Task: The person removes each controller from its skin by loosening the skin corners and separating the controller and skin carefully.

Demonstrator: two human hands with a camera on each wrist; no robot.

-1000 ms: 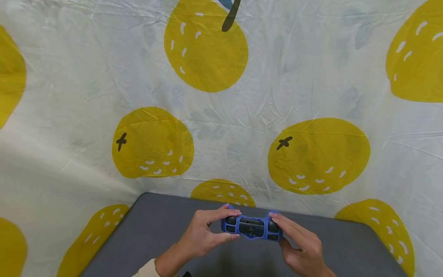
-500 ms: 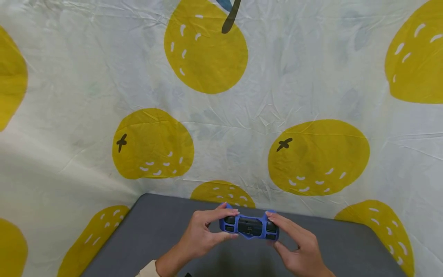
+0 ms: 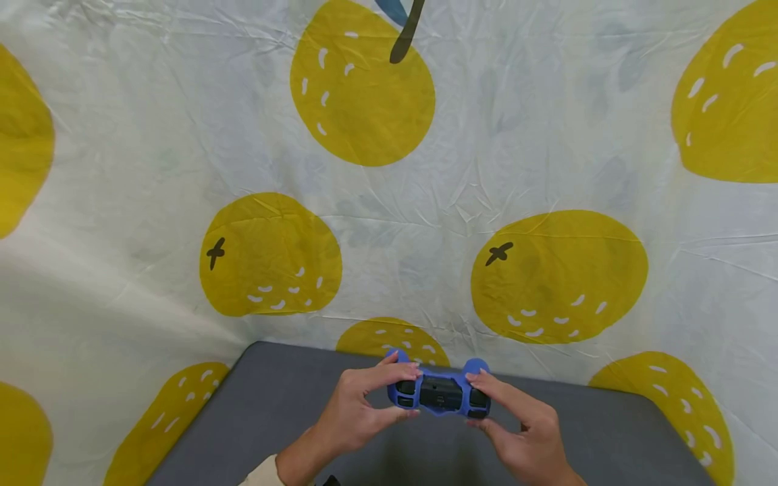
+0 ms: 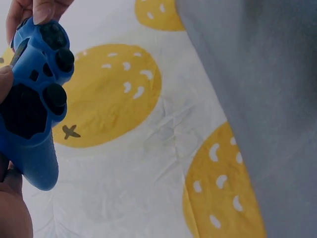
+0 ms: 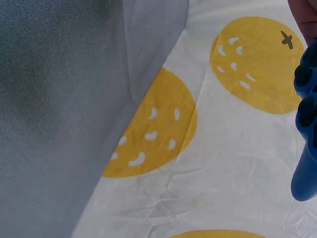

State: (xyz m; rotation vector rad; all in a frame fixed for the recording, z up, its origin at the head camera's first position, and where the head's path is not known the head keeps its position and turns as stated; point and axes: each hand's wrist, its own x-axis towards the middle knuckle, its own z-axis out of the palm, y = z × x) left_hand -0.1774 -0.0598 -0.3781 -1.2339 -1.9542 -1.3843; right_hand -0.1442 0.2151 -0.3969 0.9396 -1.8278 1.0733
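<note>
A game controller [image 3: 440,393] in a blue cover is held up in front of me, its edge with the black shoulder buttons facing my head camera. My left hand [image 3: 365,405] pinches one end, fingers along the top and thumb beneath. At the other end my right hand [image 3: 525,422] grips it the same way, thumb at the lower edge. The left wrist view shows the controller's [image 4: 37,148] face with two black thumbsticks and a dark centre panel. Only part of the controller [image 5: 304,173] enters the right wrist view, at its right edge.
Below the hands lies a dark grey padded surface [image 3: 292,405]. A white sheet [image 3: 401,270] printed with large yellow fruit hangs behind it and along both sides. A pale sleeve [image 3: 264,472] covers the left forearm.
The controller has tilted slightly, so its blue handles show more at the top. The right thumb and fingers have shifted a little left along its end. The left hand has hardly moved.
</note>
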